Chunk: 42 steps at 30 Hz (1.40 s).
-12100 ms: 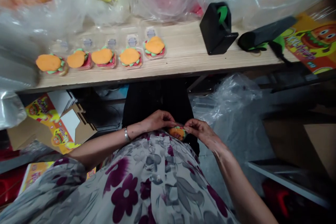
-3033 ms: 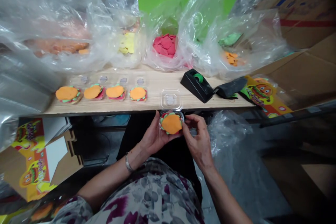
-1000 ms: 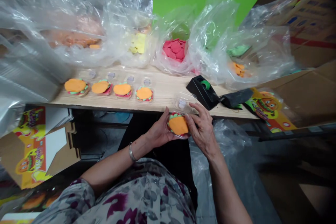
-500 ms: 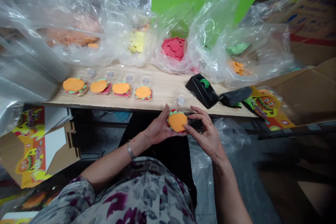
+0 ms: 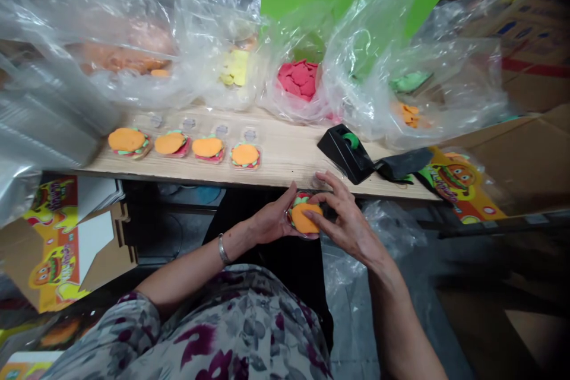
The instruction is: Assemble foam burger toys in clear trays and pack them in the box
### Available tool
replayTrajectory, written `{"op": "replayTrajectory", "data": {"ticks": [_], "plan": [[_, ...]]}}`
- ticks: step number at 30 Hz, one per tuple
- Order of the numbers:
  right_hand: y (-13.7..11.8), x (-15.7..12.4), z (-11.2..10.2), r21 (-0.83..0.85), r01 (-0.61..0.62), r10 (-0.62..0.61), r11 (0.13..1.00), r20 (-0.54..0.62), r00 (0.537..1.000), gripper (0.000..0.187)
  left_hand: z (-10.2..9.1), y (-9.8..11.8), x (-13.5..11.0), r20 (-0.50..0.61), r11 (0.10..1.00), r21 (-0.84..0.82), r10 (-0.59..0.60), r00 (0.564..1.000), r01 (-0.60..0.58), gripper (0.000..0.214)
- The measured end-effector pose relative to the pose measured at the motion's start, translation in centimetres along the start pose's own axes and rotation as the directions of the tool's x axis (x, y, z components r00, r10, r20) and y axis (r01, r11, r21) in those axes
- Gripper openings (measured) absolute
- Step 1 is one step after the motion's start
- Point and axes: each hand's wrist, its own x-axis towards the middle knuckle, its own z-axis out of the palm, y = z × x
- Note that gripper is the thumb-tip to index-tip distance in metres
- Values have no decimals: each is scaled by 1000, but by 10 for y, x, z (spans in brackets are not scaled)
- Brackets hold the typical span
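Note:
A small layered burger [image 5: 306, 219] with an orange top sits in a clear plastic case in front of the table edge. My left hand [image 5: 278, 215] cups the case from the left and below, thumb along its upper rim. From the right, my right hand [image 5: 342, 214] has its thumb and fingers on the orange top, with red and green layers showing at the upper edge. The case's clear lid, partly behind my right fingers, reaches toward the table. Several similar burgers in opened clear cases, such as this burger [image 5: 245, 155], stand in a row on the left of the table [image 5: 285, 160].
A black tape dispenser [image 5: 346, 153] with green tape stands right of centre. Along the back are plastic bags holding yellow slices [image 5: 234, 68], red pieces [image 5: 299, 79] and orange pieces [image 5: 408, 114]. Stacked clear cases [image 5: 48, 116] rise at left. Printed cardboard [image 5: 467, 184] lies at right.
My right hand has moved left over the burger, its thumb now further onto the orange top. The burger and case have shifted slightly right and down in my left hand.

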Motion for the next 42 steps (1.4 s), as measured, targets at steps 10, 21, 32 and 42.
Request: {"op": "replayTrajectory", "data": {"ticks": [10,21,32,42], "plan": [[5,-2,5,108,-79,78,991,13,997,14,-7,-8,2,7,999,6,-52,999,52,54],[-1,-10,8,206,-167,206,964,-187,960,21,-4,-8,0,15,996,-63,-62,998,63,57],[34,11,7,674,-150,435,723,-276,857,41,9,-1,-4,15,975,-214,-66,998,68,59],[1,-30,20,266,78,24,961,-360,933,46,15,4,-9,10,957,-290,-14,1000,16,64]]}}
